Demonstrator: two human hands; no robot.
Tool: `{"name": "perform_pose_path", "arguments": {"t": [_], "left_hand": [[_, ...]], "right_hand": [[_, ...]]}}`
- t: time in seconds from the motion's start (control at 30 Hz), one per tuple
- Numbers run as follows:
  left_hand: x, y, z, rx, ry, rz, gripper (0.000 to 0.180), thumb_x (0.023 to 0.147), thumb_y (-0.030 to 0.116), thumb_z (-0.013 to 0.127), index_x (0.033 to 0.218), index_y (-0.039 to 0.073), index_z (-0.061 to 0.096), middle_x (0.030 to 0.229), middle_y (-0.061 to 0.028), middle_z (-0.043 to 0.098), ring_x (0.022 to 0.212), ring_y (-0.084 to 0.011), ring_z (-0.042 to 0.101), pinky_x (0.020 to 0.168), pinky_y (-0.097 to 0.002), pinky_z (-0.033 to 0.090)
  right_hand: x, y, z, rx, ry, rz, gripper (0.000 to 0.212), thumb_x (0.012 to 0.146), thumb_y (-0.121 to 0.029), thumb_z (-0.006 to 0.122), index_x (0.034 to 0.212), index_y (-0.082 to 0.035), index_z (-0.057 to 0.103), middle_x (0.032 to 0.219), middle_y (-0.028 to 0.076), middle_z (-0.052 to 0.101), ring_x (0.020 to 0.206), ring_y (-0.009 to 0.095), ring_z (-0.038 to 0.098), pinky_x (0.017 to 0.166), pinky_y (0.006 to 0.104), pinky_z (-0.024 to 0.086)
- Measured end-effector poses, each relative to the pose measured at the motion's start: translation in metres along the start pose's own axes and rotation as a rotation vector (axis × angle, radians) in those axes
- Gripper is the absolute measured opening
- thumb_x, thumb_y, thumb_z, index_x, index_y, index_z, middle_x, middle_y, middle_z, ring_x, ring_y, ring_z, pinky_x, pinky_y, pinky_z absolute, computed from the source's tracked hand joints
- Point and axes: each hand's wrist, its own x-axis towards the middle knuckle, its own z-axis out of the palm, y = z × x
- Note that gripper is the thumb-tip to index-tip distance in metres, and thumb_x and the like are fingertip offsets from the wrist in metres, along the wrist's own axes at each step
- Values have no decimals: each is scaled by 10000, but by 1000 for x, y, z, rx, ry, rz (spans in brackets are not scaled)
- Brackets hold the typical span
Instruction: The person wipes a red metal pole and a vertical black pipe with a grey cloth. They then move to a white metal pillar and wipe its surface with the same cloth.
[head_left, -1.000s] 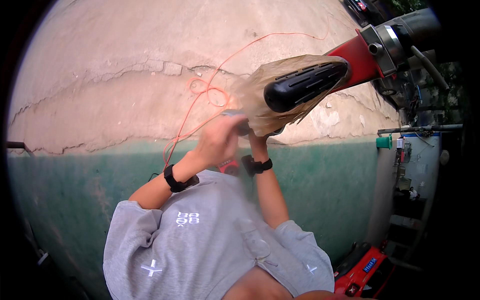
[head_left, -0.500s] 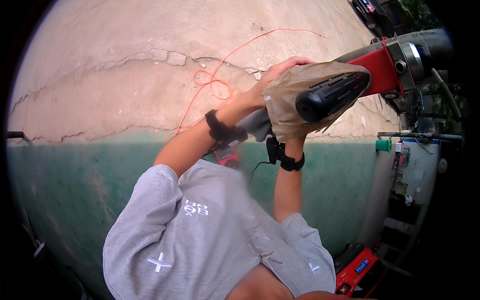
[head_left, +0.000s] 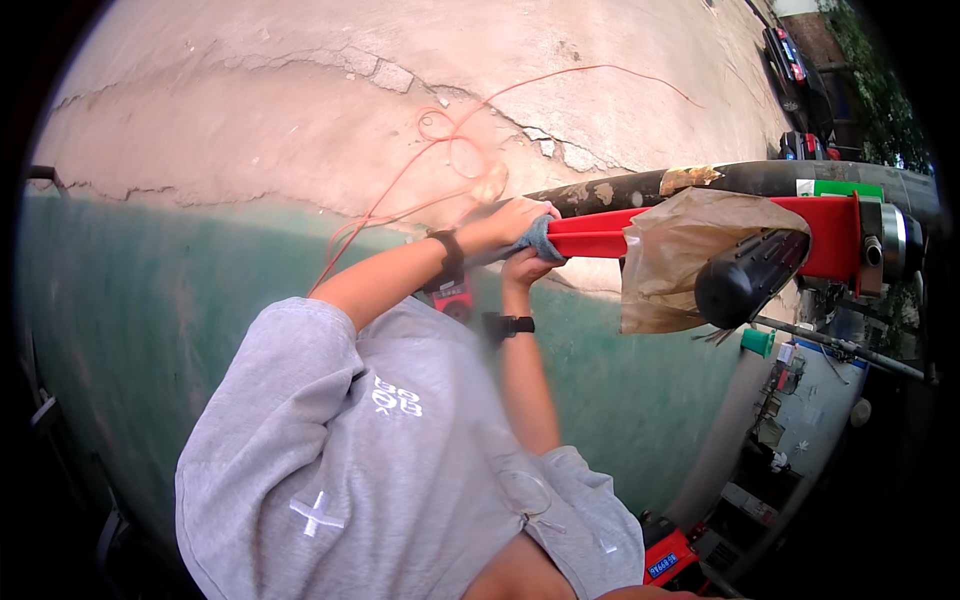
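A long red metal bar comes in from the right. Around its near end my left hand is closed over a grey-blue cloth, fingers wrapped on the upper side. Just below, my right hand presses the same cloth from underneath, its fingers curled and partly hidden. Farther right along the bar hangs a crumpled translucent brown sheet, and a black ribbed tapered piece sticks out from it. Both wrists carry black bands.
Behind the red bar runs a thick dark pipe with peeling patches. An orange cord loops over cracked concrete. A red device lies below my hands on green floor. Parked cars stand far right, near a green container.
Both hands have moved from around the brown sheet to the bar's left end, with the cloth now wrapped there. The view has shifted, so more of the bar and pipe shows.
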Motion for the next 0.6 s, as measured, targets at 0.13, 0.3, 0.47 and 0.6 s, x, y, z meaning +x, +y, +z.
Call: {"name": "perform_pose_path", "arguments": {"t": [0.13,0.3,0.47,0.6], "left_hand": [[-14,-77,-9,329,-15,-250,395,926,233,300,903,-24,599,898,-212,613,873,-330,580,807,-369,426],[12,-30,7,71,-85,-133,365,931,216,310,951,-31,577,934,-232,589,883,-330,571,801,-353,426],[79,2,24,41,-65,206,346,924,220,330,996,-34,553,944,-209,590,889,-280,566,810,-340,421],[90,22,14,-50,-171,218,335,918,220,341,1033,-26,537,980,-191,582,920,-258,552,830,-338,413]], "right_hand": [[-13,-37,1,-122,-375,438,556,835,-110,494,1249,68,169,1176,297,420,1086,415,454,921,454,347],[12,-28,-7,-78,-97,335,468,851,-86,489,1242,74,289,1202,264,437,1101,345,472,910,427,367],[104,-67,-9,156,-7,88,585,832,-150,573,1296,35,267,1280,195,380,1166,281,410,957,387,343],[163,-117,0,52,157,-120,580,831,-126,557,1281,78,254,1268,226,372,1170,307,399,991,379,286]]}}
